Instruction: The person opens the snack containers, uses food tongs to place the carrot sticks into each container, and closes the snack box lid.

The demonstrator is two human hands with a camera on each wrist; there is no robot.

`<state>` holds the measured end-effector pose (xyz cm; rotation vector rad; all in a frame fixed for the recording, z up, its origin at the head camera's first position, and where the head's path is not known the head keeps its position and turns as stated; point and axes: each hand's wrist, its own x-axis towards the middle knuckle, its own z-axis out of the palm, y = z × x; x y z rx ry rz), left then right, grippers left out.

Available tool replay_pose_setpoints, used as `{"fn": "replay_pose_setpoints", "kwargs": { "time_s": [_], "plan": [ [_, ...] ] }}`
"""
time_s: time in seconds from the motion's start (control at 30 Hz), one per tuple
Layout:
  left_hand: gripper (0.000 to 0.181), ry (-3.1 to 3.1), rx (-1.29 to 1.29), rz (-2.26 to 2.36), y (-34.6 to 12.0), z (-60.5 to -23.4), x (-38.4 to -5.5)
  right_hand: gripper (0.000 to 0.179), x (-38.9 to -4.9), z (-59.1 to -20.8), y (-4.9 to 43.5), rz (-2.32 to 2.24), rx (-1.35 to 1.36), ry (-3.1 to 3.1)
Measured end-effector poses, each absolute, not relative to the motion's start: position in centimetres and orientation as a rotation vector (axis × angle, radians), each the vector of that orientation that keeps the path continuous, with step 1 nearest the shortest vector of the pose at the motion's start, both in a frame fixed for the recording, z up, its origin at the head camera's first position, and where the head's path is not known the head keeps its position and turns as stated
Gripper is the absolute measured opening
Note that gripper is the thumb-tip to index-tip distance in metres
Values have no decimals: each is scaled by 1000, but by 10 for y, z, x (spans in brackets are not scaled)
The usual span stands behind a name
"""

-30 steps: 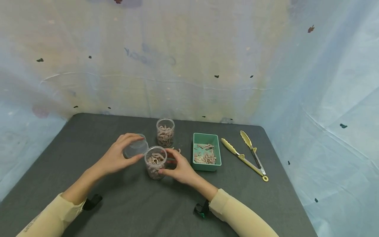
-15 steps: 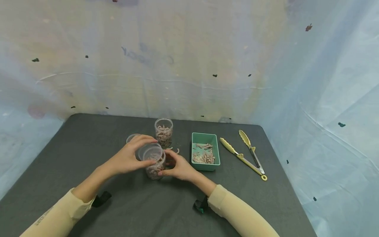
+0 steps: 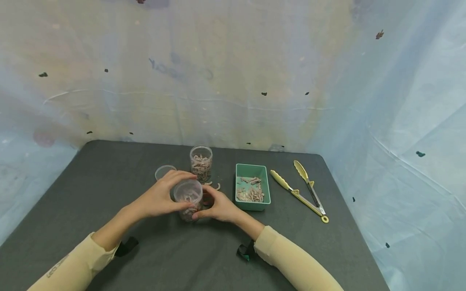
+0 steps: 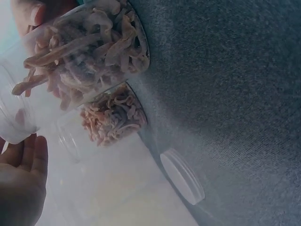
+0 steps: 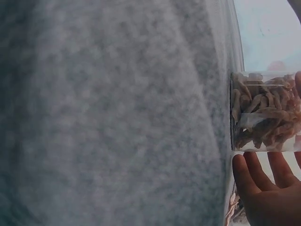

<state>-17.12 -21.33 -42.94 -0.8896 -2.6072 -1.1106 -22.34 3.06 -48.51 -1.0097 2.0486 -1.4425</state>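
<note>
A clear plastic jar (image 3: pixel 187 214) of brownish-grey, twisted dried strips (image 4: pixel 89 52) stands upright on the table. My left hand (image 3: pixel 160 198) grips a clear round lid (image 3: pixel 188 188) at the jar's mouth, fingers over the far side and thumb on the near side. From the right, my right hand (image 3: pixel 222 207) holds the jar's body between thumb and fingers. Just behind stands a second clear jar (image 3: pixel 201 163) with similar strips, its top uncovered. Another clear lid (image 4: pixel 182 176) lies on the table left of that jar, partly behind my left hand in the head view.
Right of the jars sits a green tray (image 3: pixel 253 206) with more strips in it. Yellow-handled tongs (image 3: pixel 309 198) lie spread beyond it. A few loose strips (image 3: pixel 218 186) are on the dark table (image 3: pixel 174 258) near the rear jar. A pale sheet (image 3: pixel 233 72) hangs behind.
My left hand has brought the lid rightward from beside the jar and down onto its mouth. The other lid has come into view behind it. The right hand stays at the jar.
</note>
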Motion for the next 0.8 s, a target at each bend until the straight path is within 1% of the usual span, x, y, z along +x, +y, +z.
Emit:
{"fn": "replay_pose_setpoints", "kwargs": {
  "time_s": [0.13, 0.3, 0.47, 0.6, 0.8],
  "plan": [
    [75, -2619, -938, -1169, -216, -427, -171, 80, -222, -485, 29, -1423, -1014, 2075],
    [82, -2629, -1017, -1242, -219, -426, -171, 81, -222, -483, 28, -1401, -1061, 2081],
    [87, -2635, -926, -1160, -220, -428, -168, 83, -223, -481, 28, -1379, -1098, 2081],
    [80, -2633, -845, -1098, -221, -429, -166, 83, -224, -481, 27, -1374, -1105, 2081],
    [71, -2656, -917, -1156, -227, -428, -167, 78, -226, -483, 29, -1386, -1144, 2052]
  ]
}}
